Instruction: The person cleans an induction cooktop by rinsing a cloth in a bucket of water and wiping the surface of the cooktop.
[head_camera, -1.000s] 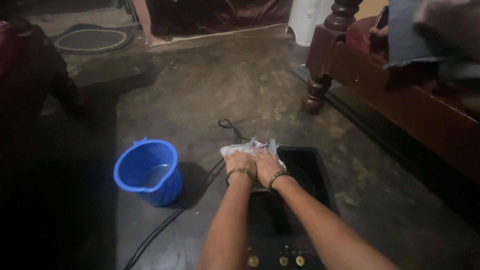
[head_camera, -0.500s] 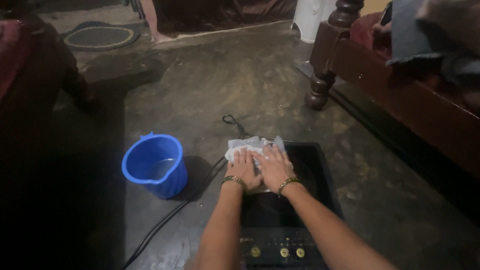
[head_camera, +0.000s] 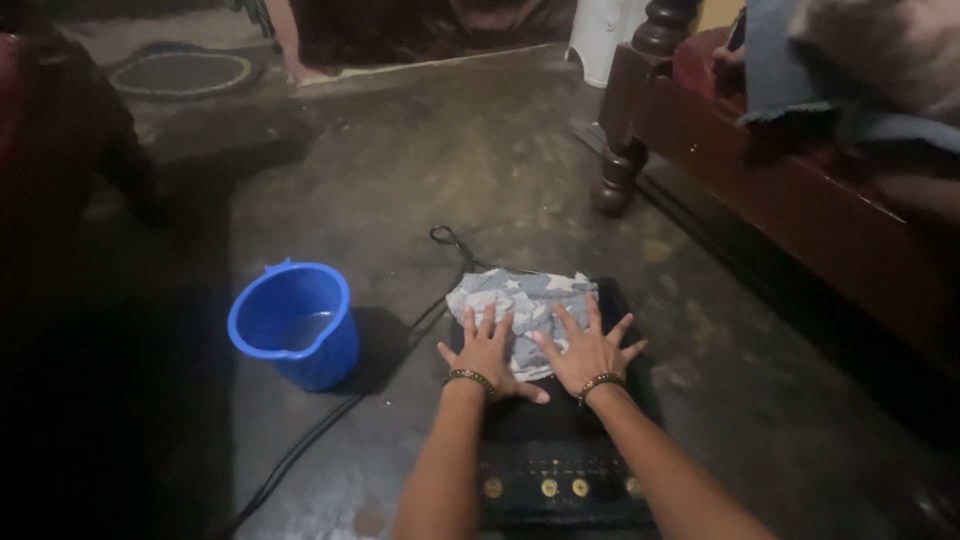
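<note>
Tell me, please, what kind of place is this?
Probably a room in a home: a bare concrete floor, a carved wooden bed and a mat. Both hands press a cloth.

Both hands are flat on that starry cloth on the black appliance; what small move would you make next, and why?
Probably slide the cloth toward the knobs: both the left hand and right hand press it at the far end of the black appliance, whose near surface lies uncovered.

Concrete floor (head_camera: 480, 170), dark and stained. Directly on it: black flat appliance (head_camera: 560, 450) w/ knob row, centre front; blue bucket (head_camera: 295, 325) just left of it; black cable (head_camera: 330, 440) betw. the two; oval mat (head_camera: 180, 72) far left; carved wooden furniture leg (head_camera: 620, 170) at right.
</note>
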